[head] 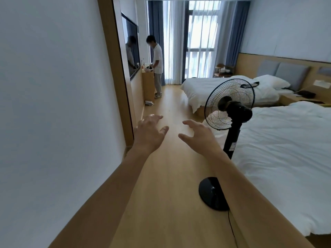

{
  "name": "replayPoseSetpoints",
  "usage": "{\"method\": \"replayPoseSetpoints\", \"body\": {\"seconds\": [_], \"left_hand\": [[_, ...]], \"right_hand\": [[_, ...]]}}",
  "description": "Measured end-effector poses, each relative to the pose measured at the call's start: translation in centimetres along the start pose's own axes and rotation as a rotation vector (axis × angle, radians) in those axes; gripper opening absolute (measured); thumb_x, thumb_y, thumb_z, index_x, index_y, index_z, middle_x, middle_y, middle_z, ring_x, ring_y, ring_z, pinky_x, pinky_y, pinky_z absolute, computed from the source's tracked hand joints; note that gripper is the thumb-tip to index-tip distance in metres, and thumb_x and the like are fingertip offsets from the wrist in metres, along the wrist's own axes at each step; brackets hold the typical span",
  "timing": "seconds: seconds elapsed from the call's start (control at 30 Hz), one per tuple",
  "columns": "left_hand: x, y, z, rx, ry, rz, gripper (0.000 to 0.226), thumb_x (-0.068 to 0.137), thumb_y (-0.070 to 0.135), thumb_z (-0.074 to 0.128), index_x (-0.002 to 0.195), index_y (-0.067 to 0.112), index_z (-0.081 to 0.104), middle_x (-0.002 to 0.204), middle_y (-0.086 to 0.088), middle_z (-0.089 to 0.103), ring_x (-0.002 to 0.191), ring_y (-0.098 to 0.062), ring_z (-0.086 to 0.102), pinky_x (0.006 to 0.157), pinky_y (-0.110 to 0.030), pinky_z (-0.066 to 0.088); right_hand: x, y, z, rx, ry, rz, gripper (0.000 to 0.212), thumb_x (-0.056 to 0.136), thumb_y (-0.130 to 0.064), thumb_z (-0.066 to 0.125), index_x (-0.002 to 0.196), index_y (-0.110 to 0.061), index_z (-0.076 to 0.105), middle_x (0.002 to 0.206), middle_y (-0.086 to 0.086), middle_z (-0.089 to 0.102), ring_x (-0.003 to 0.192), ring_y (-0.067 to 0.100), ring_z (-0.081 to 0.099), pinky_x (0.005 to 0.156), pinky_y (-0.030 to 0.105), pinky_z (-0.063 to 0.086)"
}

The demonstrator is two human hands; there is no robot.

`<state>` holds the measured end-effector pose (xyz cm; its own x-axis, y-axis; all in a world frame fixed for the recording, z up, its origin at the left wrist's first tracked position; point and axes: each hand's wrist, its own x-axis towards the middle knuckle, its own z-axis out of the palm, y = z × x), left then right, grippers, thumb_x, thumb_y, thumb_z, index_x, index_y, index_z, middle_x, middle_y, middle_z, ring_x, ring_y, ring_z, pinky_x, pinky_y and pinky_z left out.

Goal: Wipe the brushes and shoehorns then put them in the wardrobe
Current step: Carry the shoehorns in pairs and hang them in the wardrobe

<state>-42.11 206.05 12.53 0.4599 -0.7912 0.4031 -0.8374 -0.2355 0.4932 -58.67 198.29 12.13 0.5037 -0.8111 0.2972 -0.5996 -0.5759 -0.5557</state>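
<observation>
left hand (149, 132): reaching out over the floor (161, 185), fingers spread and relaxed, grip released, holding nothing
right hand (199, 136): reaching out beside the left, apart from it, fingers loosely bent, grip released, holding nothing
brushes and shoehorns: cannot tell where; not making any out in this view
wardrobe: cannot tell which unit it is
fan (231, 104): black pedestal type, standing on the floor just beside the near bed (286, 140), base by the right forearm
far bed (223, 86): white bedding, sitting near the window (198, 42)
other person (156, 67): standing at the far end, bending over a wooden worktop (148, 85) along the left wall
wall screen (131, 45): hanging above that worktop
</observation>
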Motion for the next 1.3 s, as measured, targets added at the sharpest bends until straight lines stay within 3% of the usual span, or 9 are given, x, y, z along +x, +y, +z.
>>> {"method": "replayPoseSetpoints", "body": {"seconds": [0.43,0.63,0.77,1.03,1.3], "left_hand": [[20.2,-7.2,10.3,-0.008,-0.081,0.046,0.048,0.093,0.046,0.057,0.136,0.027,0.052,0.144,0.001,0.049,0.131,-0.024,0.046,0.105,-0.045,0.041],[32.6,-9.8,15.1,0.106,-0.094,0.01,0.051,0.094,0.046,0.055,0.14,0.027,0.048,0.146,0.001,0.047,0.133,-0.025,0.044,0.107,-0.047,0.039],[40.9,-11.1,17.5,0.143,-0.073,0.002,0.052,0.094,0.047,0.054,0.14,0.026,0.048,0.146,0.002,0.048,0.133,-0.025,0.044,0.107,-0.046,0.038],[54.1,-15.4,23.0,0.109,-0.074,-0.062,0.052,0.094,0.047,0.054,0.141,0.027,0.047,0.148,0.001,0.045,0.133,-0.025,0.044,0.108,-0.046,0.037],[70.2,-20.3,30.7,0.047,-0.096,0.014,0.048,0.092,0.046,0.057,0.136,0.029,0.051,0.144,0.003,0.05,0.128,-0.026,0.046,0.102,-0.041,0.036]], "right_hand": [[20.5,6.0,8.4,-0.025,-0.004,0.08,0.055,0.087,-0.046,0.067,0.138,-0.029,0.054,0.136,0.002,0.06,0.123,0.021,0.056,0.103,0.039,0.046],[34.0,9.2,11.5,0.029,-0.051,0.075,0.054,0.089,-0.046,0.066,0.139,-0.032,0.052,0.137,-0.002,0.059,0.121,0.018,0.056,0.087,0.028,0.042],[42.9,10.6,12.7,0.037,-0.098,0.049,0.055,0.09,-0.044,0.066,0.141,-0.029,0.052,0.137,0.002,0.058,0.121,0.019,0.056,0.098,0.034,0.046],[57.5,13.4,17.1,0.028,-0.132,0.043,0.055,0.09,-0.044,0.066,0.141,-0.029,0.052,0.137,0.002,0.058,0.123,0.02,0.055,0.101,0.036,0.047],[72.3,17.2,22.3,-0.032,-0.098,0.123,0.056,0.091,-0.044,0.066,0.142,-0.029,0.05,0.142,0.001,0.055,0.128,0.02,0.052,0.105,0.034,0.042]]}}
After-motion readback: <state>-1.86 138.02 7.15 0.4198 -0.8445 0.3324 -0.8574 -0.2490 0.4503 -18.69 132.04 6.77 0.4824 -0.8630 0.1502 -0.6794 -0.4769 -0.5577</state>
